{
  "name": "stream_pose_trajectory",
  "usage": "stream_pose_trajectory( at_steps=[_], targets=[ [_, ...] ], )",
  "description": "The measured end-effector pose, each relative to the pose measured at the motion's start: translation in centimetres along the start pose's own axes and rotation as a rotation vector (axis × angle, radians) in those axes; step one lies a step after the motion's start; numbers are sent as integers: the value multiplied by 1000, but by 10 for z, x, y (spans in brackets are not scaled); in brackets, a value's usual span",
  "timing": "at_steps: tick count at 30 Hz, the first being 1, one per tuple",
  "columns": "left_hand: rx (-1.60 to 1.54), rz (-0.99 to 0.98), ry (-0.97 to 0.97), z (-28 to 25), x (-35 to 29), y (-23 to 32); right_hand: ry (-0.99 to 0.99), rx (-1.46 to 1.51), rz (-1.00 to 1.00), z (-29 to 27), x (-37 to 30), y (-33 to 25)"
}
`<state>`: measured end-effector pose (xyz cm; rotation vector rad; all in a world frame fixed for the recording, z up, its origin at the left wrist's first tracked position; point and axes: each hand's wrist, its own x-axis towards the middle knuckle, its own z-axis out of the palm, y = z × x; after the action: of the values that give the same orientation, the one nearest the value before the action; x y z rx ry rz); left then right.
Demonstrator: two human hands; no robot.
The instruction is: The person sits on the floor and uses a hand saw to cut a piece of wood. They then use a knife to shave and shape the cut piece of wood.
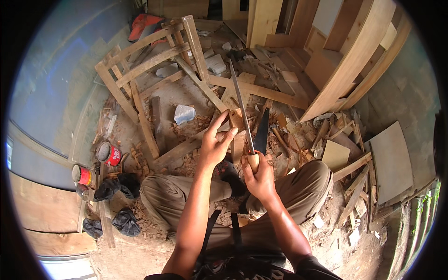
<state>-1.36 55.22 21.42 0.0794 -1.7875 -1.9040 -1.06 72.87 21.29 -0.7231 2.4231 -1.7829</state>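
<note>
My left hand (217, 144) pinches a small wooden block (236, 120) between thumb and fingers. The block stands over an upright piece of wood (237, 145); whether they touch I cannot tell. In my right hand (259, 179) is the pale wooden handle of a long, narrow metal tool (241, 95). Its blade tapers and points away from me, passing just right of the block. I see it nearly edge-on, so I cannot tell a knife from a file. Beside it, a dark flat blade shape (262, 133) lies lower down.
A wooden chair frame (154, 65) leans ahead on the left, near a pale stone-like lump (185, 114). Two red cans (108, 153) and black plastic bags (125, 221) lie left. Tall wooden framing (359, 56) leans right, above scrap wood (336, 156). Shavings cover the floor around my crossed legs.
</note>
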Motion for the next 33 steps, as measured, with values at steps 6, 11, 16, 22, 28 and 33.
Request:
stream_pose_trajectory(
  at_steps=[6,11,16,22,28,33],
  targets=[
    [79,14,11,-2,2,-1,-328,721,502,-32,12,-28],
    [29,35,4,6,5,-8,40,178,31,-39,5,-49],
    [8,-26,-28,3,1,4,198,114,-291,-29,1,-49],
    [64,15,-42,-1,-8,-5,-56,-52,131,-6,-7,-9],
    [71,11,-40,3,-11,5,-334,768,489,-28,-3,-12],
    [98,21,-36,-2,-12,-9,24,60,24,-42,-6,-58]
  ],
)
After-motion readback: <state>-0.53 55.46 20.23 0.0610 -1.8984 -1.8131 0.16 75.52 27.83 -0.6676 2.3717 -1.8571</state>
